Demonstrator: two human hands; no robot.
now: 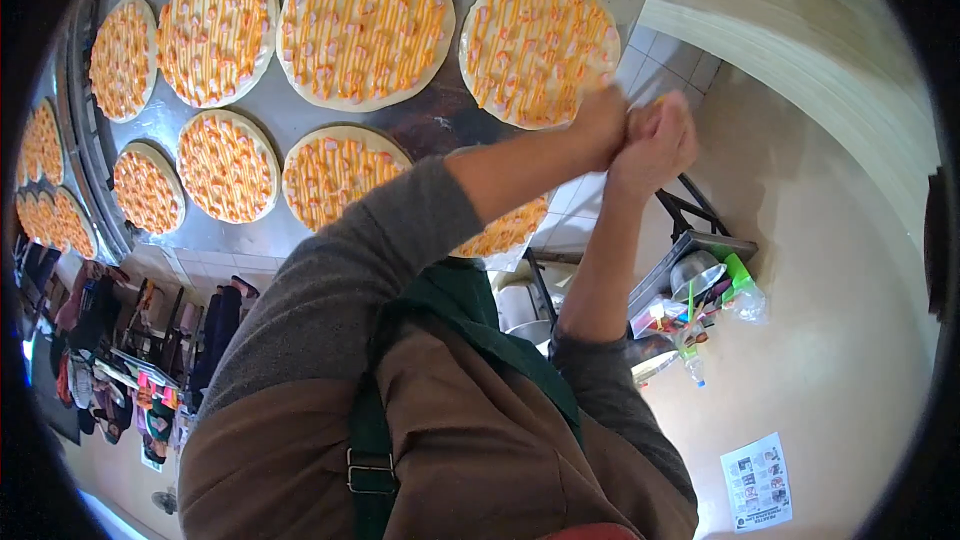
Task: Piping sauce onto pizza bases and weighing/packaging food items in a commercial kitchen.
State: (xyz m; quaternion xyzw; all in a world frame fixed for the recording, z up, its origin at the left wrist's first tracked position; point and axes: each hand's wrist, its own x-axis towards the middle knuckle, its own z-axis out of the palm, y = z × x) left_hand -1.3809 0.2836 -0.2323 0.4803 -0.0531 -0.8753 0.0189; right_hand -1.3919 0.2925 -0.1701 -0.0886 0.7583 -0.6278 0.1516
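My left hand (pixel 598 123) and my right hand (pixel 660 135) are pressed together in the air, past the right edge of the steel counter (pixel 420 125). They are blurred, and I cannot make out anything between them. The nearest pizza base (pixel 538 48) lies just up and left of them, round, with orange sauce stripes and pink meat bits. My left forearm crosses over another topped base (pixel 505 230) at the counter's front edge. Several more topped bases, such as the big one (pixel 365 25), cover the counter to the left.
A small metal rack (pixel 700 245) below my hands holds a steel bowl (pixel 695 275), a green container (pixel 738 272) and plastic bottles. A printed sheet (pixel 757 480) lies on the beige floor. Cluttered goods (pixel 120 360) sit at lower left. A pale wood wall (pixel 800 30) curves along the right.
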